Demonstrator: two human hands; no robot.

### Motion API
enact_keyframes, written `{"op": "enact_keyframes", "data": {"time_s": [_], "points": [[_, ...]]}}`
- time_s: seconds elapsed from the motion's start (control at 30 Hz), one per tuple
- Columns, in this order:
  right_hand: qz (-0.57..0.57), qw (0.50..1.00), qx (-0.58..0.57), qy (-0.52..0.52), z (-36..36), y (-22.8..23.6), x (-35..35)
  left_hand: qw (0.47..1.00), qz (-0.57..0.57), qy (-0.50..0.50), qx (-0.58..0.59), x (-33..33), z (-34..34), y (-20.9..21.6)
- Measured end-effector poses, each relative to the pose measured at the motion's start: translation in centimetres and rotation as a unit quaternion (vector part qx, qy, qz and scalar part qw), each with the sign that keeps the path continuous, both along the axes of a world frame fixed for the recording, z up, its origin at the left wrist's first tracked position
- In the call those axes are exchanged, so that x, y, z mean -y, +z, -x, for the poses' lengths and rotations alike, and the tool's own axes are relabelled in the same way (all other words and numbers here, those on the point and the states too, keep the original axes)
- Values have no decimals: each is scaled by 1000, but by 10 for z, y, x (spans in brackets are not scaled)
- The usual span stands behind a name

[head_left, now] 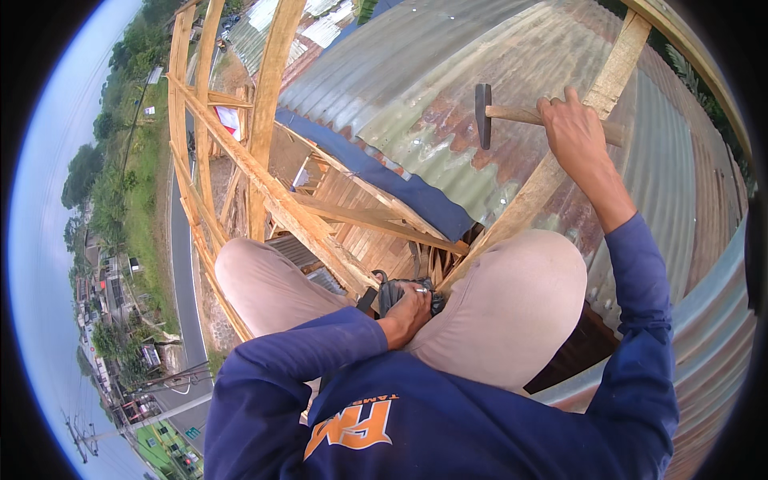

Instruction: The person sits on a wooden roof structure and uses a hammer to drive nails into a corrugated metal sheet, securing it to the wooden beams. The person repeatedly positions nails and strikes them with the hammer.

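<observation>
My right hand (574,128) is clenched around the wooden handle of the hammer (512,114), raised out in front of me over the corrugated metal roofing (424,96), its dark steel head pointing down and the handle running level across a pale timber rafter (552,172). My left hand (406,310) is down between my knees, fingers closed into a dark bag (396,290) that sits where the rafter meets the slanting beam (280,204); something small and pale shows at my fingertips, perhaps a nail, but I cannot tell for sure. To do this well, I judge I should keep my weight settled on the timbers, hold the hammer near the end of its handle for a clean swing, and keep my left fingers low and clear of the strike. The hammer looks well used: a plain light-wood handle, a slim black head, no visible damage. The roofing under it is rust-stained and grey, and the road (182,264) lies far below on my left.
</observation>
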State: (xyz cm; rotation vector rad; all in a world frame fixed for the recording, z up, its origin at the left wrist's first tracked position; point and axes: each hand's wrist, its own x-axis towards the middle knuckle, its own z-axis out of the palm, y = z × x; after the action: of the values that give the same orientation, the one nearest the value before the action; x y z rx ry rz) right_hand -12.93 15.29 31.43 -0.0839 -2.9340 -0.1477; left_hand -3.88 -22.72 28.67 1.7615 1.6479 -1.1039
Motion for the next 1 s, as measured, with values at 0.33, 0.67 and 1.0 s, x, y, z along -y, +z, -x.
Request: {"op": "enact_keyframes", "data": {"time_s": [0.33, 0.67, 1.0], "points": [[24, 999, -20, 19, -4, -5, -2, 981, -159, 23, 105, 46, -1, -66], [-29, 1000, 1, 1, 0, -5, 1, 983, -99, 62, 141, 18, -8, -61], [-29, 999, 24, 0, 1, -5, 0, 981, -103, 68, 151, 9, -8, -65]]}}
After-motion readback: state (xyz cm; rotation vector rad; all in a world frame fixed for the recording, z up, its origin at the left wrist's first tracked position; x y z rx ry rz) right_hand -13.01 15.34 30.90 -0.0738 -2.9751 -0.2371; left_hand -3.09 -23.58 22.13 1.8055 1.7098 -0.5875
